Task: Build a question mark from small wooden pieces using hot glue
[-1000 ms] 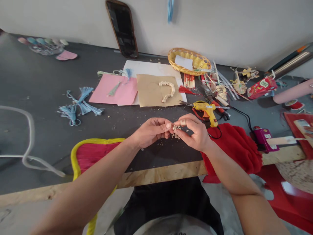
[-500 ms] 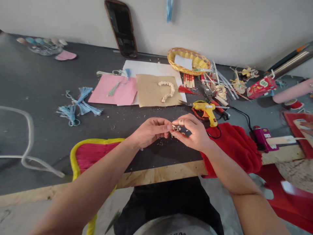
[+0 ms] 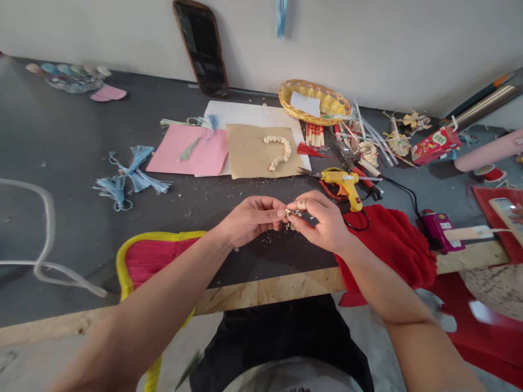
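I have a dark grey worktable (image 3: pixel 61 144) spanning my feed, its front edge a strip of bare, pale wood (image 3: pixel 273 287) with streaky grain and a knot toward the worktable's left end. Behind the worktable, I see a plain off-white wall (image 3: pixel 253 49) rising from the back edge. Below the worktable's front, I pick out pale grey floor (image 3: pixel 36 359), mottled like concrete. Under its right end stands a red seat (image 3: pixel 486 348), apparently plastic, partly cut off in my view. The light reaching me is soft, with a faint sheen at the worktable's far left corner.
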Demonstrator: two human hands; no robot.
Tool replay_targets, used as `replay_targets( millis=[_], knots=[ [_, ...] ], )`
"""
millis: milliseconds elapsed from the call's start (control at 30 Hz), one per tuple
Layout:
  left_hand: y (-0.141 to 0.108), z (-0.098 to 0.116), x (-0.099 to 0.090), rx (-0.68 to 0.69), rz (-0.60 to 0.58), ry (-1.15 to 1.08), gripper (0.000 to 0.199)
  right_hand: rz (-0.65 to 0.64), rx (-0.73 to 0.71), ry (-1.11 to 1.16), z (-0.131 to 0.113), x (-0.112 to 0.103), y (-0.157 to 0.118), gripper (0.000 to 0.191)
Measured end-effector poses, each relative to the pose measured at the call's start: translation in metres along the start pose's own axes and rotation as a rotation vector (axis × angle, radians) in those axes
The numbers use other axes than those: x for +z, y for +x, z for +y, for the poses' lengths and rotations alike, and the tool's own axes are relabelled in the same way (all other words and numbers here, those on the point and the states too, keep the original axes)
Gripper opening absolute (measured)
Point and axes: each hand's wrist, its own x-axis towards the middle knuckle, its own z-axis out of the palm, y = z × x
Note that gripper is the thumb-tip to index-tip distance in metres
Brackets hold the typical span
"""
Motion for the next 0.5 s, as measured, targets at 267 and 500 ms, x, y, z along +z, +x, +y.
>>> replay_targets(
  millis=[267,500],
  knots=[
    [0.000,0.000,0.001,-0.001,0.015,0.010,0.026,-0.024,0.051,0.015,0.000,-0.003,0.000,0.013],
    [0.001,-0.001,-0.005,0.012,0.041,-0.099,0.025,0.184,0.251,-0.080,0.015,-0.039,0.002,0.018]
  ],
)
